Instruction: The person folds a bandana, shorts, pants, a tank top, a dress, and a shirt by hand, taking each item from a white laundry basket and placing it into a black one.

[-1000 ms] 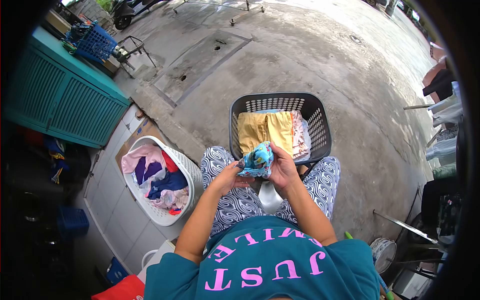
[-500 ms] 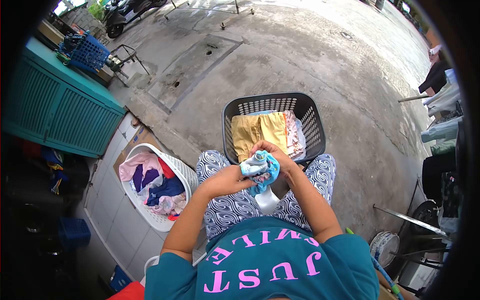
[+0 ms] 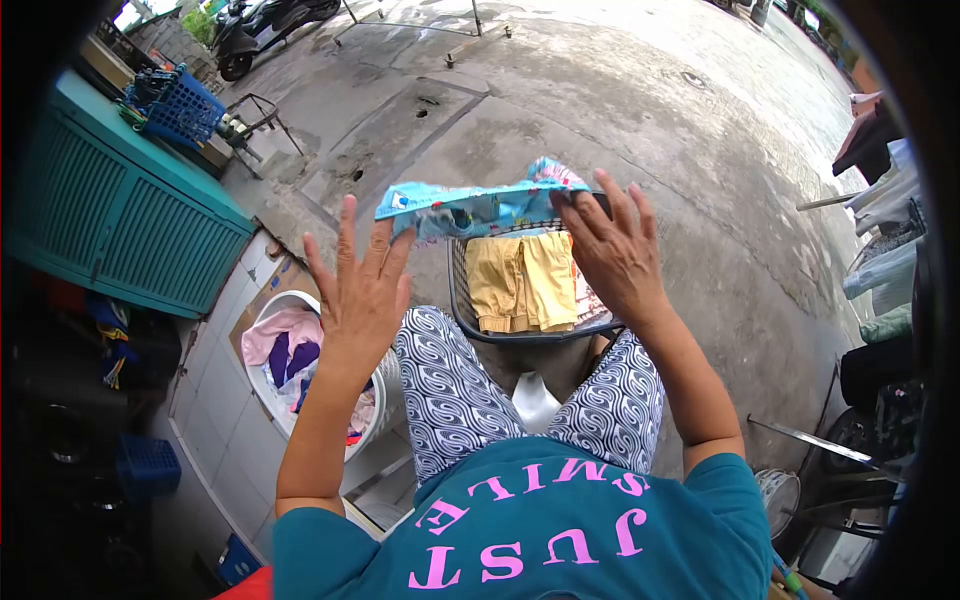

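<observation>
A light blue printed garment (image 3: 480, 208) is stretched out sideways in the air, level with the far part of the black laundry basket (image 3: 460, 300). My left hand (image 3: 355, 290) grips its left end, the other fingers spread upward. At the opposite end, my right hand (image 3: 622, 255) pinches the cloth between thumb and fingers. Below the garment, folded yellow cloth (image 3: 548, 275) and tan cloth (image 3: 495, 280) lie in the basket. The raised garment and my right hand hide part of the basket's far side and right rim.
At my left stands a white laundry basket (image 3: 388, 395) with mixed clothes (image 3: 290, 350), partly behind my left arm. A teal louvered cabinet (image 3: 130, 210) stands farther left, with a blue crate (image 3: 185, 108) by it. Clothes (image 3: 885, 200) hang at the right. The ground is concrete (image 3: 720, 190).
The blue garment was bunched in both hands close to my lap. Both hands have risen and moved apart, spreading it wide above the black basket.
</observation>
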`<state>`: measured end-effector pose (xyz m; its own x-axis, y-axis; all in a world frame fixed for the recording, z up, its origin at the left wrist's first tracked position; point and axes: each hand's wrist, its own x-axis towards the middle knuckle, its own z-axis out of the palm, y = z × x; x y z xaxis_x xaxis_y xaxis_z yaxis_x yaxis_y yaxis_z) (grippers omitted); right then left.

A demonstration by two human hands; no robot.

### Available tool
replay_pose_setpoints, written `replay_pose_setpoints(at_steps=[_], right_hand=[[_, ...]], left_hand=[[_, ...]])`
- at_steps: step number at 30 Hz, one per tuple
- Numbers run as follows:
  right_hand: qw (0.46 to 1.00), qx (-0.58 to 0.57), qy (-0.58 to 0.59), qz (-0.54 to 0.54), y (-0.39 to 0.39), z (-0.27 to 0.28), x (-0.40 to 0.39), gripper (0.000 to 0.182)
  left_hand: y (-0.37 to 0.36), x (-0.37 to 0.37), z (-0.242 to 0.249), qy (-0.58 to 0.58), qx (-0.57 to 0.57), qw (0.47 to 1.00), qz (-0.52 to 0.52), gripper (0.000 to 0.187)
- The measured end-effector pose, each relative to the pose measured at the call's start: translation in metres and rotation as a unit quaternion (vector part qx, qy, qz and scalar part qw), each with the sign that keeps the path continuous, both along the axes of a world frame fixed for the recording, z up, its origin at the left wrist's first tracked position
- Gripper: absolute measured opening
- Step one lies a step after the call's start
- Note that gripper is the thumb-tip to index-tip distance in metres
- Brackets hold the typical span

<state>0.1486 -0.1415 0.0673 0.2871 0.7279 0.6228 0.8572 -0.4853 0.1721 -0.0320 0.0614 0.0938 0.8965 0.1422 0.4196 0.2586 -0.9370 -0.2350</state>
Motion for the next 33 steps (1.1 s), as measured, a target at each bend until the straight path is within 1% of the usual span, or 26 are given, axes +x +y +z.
replay_pose_setpoints(at_steps=[1, 3, 4, 5, 6, 7, 8, 9, 11, 12, 13, 15, 16, 17, 19, 20, 21, 23, 24, 25, 27, 28, 29, 31, 32, 33], right_hand=[[0.993, 0.1, -0.038, -0.05, 0.001, 0.015, -0.004, 0.03], [0.979, 0.176, -0.059, -0.086, 0.002, 0.018, -0.009, 0.031], [0.996, 0.053, 0.043, -0.053, 0.002, 0.013, -0.006, 0.03], [0.973, -0.119, 0.191, -0.04, 0.009, -0.004, 0.002, 0.026], [0.888, -0.344, 0.305, 0.015, 0.003, -0.037, 0.013, 0.023], [0.829, -0.343, 0.421, 0.136, -0.007, -0.065, 0.019, 0.023], [0.798, -0.319, 0.479, 0.179, -0.008, -0.063, 0.016, 0.026], [0.796, -0.308, 0.492, 0.17, -0.01, -0.062, 0.016, 0.025], [0.786, -0.194, 0.535, 0.242, -0.018, -0.058, 0.017, 0.021], [0.718, -0.155, 0.649, 0.198, -0.02, -0.042, 0.01, 0.015], [0.722, -0.153, 0.646, 0.195, -0.02, -0.044, 0.01, 0.015], [0.695, 0.036, 0.674, 0.248, -0.02, -0.051, 0.012, 0.012], [0.682, 0.068, 0.675, 0.273, -0.02, -0.051, 0.014, 0.011], [0.684, 0.07, 0.675, 0.269, -0.019, -0.051, 0.015, 0.011], [0.703, 0.133, 0.653, 0.246, -0.019, -0.049, 0.014, 0.012], [0.727, 0.127, 0.632, 0.238, -0.02, -0.051, 0.017, 0.009], [0.728, 0.128, 0.632, 0.235, -0.022, -0.054, 0.018, 0.009], [0.827, 0.089, 0.52, 0.196, -0.025, -0.06, 0.023, 0.014], [0.877, 0.075, 0.422, 0.217, -0.027, -0.064, 0.026, 0.016], [0.887, 0.055, 0.402, 0.221, -0.03, -0.066, 0.027, 0.017], [0.84, 0.021, 0.496, 0.219, -0.036, -0.067, 0.026, 0.018], [0.825, 0.008, 0.519, 0.222, -0.037, -0.07, 0.026, 0.017], [0.826, 0.008, 0.518, 0.222, -0.039, -0.072, 0.025, 0.017], [0.754, 0.002, 0.629, 0.188, -0.041, -0.072, 0.023, 0.013], [0.695, 0.005, 0.697, 0.174, -0.042, -0.07, 0.023, 0.012], [0.695, 0.005, 0.697, 0.174, -0.042, -0.075, 0.025, 0.012]], left_hand=[[-0.003, 0.001, 0.009, -0.111, 0.099, 0.989, 0.024, 0.056], [-0.015, 0.007, 0.017, -0.14, 0.064, 0.988, 0.029, 0.047], [-0.004, 0.012, 0.007, 0.011, 0.024, 1.0, -0.007, 0.04], [0.015, 0.016, -0.018, 0.161, -0.015, 0.986, -0.045, 0.034], [0.037, 0.007, -0.062, 0.215, -0.087, 0.965, -0.121, 0.016], [0.032, 0.003, -0.061, 0.271, -0.152, 0.94, -0.141, 0.017], [0.029, 0.005, -0.058, 0.324, -0.216, 0.907, -0.16, 0.018], [0.027, 0.007, -0.053, 0.322, -0.216, 0.907, -0.164, 0.018], [0.017, 0.002, -0.044, 0.196, -0.38, 0.871, -0.243, 0.02], [0.019, 0.004, -0.044, 0.21, -0.449, 0.833, -0.247, 0.017], [0.017, 0.005, -0.043, 0.208, -0.446, 0.833, -0.252, 0.017], [0.014, 0.007, -0.037, 0.11, -0.578, 0.789, -0.18, 0.014], [0.017, 0.012, -0.043, 0.066, -0.592, 0.778, -0.197, 0.014], [0.017, 0.016, -0.044, 0.068, -0.593, 0.777, -0.2, 0.014], [0.017, 0.026, -0.045, 0.041, -0.588, 0.786, -0.185, 0.016], [0.017, 0.029, -0.048, 0.044, -0.59, 0.784, -0.187, 0.016], [0.017, 0.033, -0.053, 0.04, -0.554, 0.811, -0.183, 0.014], [0.019, 0.041, -0.061, 0.027, -0.477, 0.861, -0.173, 0.011], [0.018, 0.042, -0.062, 0.026, -0.476, 0.861, -0.176, 0.011], [0.015, 0.042, -0.062, 0.034, -0.47, 0.866, -0.168, 0.011], [0.01, 0.042, -0.065, 0.04, -0.462, 0.871, -0.162, 0.012], [0.009, 0.043, -0.069, 0.058, -0.461, 0.87, -0.163, 0.013], [0.007, 0.043, -0.072, 0.075, -0.46, 0.869, -0.164, 0.015], [0.006, 0.045, -0.077, 0.068, -0.467, 0.865, -0.169, 0.015], [0.007, 0.047, -0.081, 0.068, -0.486, 0.854, -0.173, 0.014], [0.007, 0.048, -0.084, 0.067, -0.505, 0.842, -0.177, 0.014]])
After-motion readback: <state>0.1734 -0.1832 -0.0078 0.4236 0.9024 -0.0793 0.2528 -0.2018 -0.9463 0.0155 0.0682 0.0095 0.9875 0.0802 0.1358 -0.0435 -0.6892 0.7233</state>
